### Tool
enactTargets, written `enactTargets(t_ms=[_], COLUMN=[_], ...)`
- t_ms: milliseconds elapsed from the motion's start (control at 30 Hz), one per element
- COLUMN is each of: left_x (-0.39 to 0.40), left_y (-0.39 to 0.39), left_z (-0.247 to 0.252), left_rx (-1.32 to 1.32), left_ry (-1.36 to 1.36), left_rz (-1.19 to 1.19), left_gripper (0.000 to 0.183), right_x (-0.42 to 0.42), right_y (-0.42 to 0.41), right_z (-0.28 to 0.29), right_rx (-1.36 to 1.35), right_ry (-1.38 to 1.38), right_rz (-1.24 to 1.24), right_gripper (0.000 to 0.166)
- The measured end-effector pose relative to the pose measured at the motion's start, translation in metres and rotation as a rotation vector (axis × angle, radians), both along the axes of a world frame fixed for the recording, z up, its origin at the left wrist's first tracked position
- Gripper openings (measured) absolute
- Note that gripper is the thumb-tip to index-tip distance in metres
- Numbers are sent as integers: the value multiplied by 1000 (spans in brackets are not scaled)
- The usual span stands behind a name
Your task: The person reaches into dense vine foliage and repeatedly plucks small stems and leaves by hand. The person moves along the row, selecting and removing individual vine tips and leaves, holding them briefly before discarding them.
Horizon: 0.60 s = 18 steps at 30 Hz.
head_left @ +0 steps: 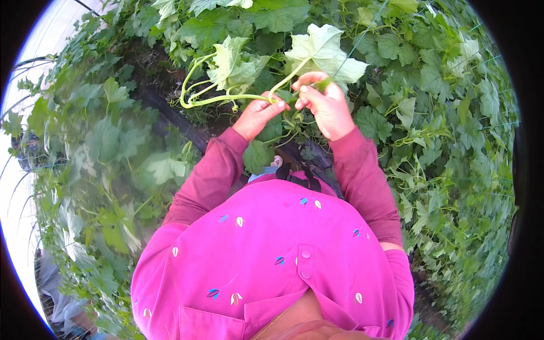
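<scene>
My left hand (257,114) grips a pale green vine stem (212,100) between thumb and fingers. The stem bends up at the left, and a light-backed lobed leaf (231,63) hangs from it. A second large leaf (325,53), its pale underside towards me, rises on a stalk from beside the left fingers. My right hand (326,106) is a little to the right and higher, its fingers bent around a small green leafy piece (321,85). That piece is blurred and partly hidden by the fingers. Thin tendrils and small shoots (297,121) dangle between both hands.
Dense climbing vines (442,127) stand on the right, more foliage (114,144) on the left. Thin green strings (361,36) run through the plants. Black plastic mulch film (170,112) covers the ground. Curved hoops (21,100) and translucent sheeting (55,293) line the left edge.
</scene>
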<state>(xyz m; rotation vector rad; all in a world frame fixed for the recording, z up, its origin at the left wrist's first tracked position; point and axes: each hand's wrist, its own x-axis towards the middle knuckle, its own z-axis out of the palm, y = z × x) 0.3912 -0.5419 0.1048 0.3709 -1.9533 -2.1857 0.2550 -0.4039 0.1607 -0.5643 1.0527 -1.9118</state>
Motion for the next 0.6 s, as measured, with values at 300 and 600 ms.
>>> enactTargets(t_ms=[300, 600], left_x=[-6, -1], left_y=[12, 22], left_z=[12, 31], left_rx=[4, -57], left_ry=[1, 15], left_rz=[204, 203], left_gripper=[30, 28], right_x=[-16, -8], right_y=[60, 1], right_z=[-129, -144], right_rx=[539, 626], right_ry=[-252, -93], right_rz=[20, 212], right_gripper=[34, 24])
